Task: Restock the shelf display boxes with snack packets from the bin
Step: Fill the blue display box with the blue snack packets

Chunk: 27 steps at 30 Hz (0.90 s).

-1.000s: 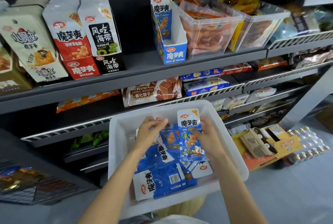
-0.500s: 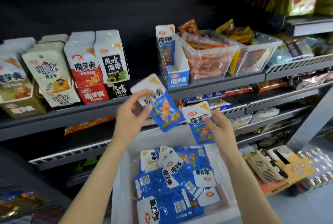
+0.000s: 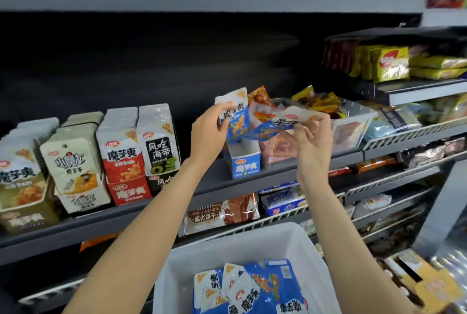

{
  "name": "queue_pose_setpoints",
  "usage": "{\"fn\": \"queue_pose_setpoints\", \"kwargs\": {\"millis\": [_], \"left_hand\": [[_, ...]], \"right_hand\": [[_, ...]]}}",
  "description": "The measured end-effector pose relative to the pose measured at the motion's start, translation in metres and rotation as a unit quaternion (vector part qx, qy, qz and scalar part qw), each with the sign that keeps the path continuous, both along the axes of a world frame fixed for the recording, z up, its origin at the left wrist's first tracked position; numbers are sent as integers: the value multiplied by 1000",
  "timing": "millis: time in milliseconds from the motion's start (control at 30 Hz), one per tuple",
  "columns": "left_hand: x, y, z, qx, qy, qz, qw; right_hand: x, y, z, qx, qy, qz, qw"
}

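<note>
In the middle of the frame, on the shelf [image 3: 207, 188], stands the display box [image 3: 243, 162]. Directly above it, the left hand [image 3: 208, 134] holds one packet [image 3: 233, 117], and to its right the right hand [image 3: 313, 136] holds a second packet [image 3: 285, 120]; the two packets touch. Right of the box stands a clear tub [image 3: 351, 131]. At the left of the frame, four full boxes [image 3: 88, 159] stand in a row on the same shelf. At the bottom centre, below the shelf, is the bin [image 3: 227, 245], with more packets [image 3: 250, 288] lying in it. A wafer pack [image 3: 219, 212] lies on the lower shelf, between bin and display box.

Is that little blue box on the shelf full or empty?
Nearly empty, as far as shows. The blue display box has a bare white inside; the left hand holds a blue packet just above it, not yet in.
</note>
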<state>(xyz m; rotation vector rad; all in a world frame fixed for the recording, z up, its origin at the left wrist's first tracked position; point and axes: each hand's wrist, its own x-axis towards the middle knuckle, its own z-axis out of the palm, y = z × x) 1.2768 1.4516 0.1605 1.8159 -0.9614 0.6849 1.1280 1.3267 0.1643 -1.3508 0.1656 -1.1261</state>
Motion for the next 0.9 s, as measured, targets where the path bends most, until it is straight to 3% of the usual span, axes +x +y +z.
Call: {"fn": "queue_pose_setpoints", "kwargs": {"millis": [167, 267, 467, 567, 667, 767, 900], "left_hand": [[10, -2, -30, 143, 76, 16, 987], [9, 5, -31, 153, 151, 9, 977], [5, 29, -27, 200, 110, -12, 973], [12, 32, -21, 175, 107, -2, 979], [24, 27, -15, 191, 95, 13, 977], [33, 19, -4, 228, 123, -35, 965], [44, 4, 10, 200, 100, -7, 975]], "right_hand": [[27, 3, -8, -18, 34, 1, 999], [39, 5, -1, -27, 35, 5, 999], [54, 2, 12, -5, -6, 60, 998], [62, 2, 0, -8, 31, 59, 998], [68, 0, -13, -52, 77, 23, 995], [71, -3, -13, -126, 126, -26, 984], [74, -2, -14, -275, 213, -75, 935]]}}
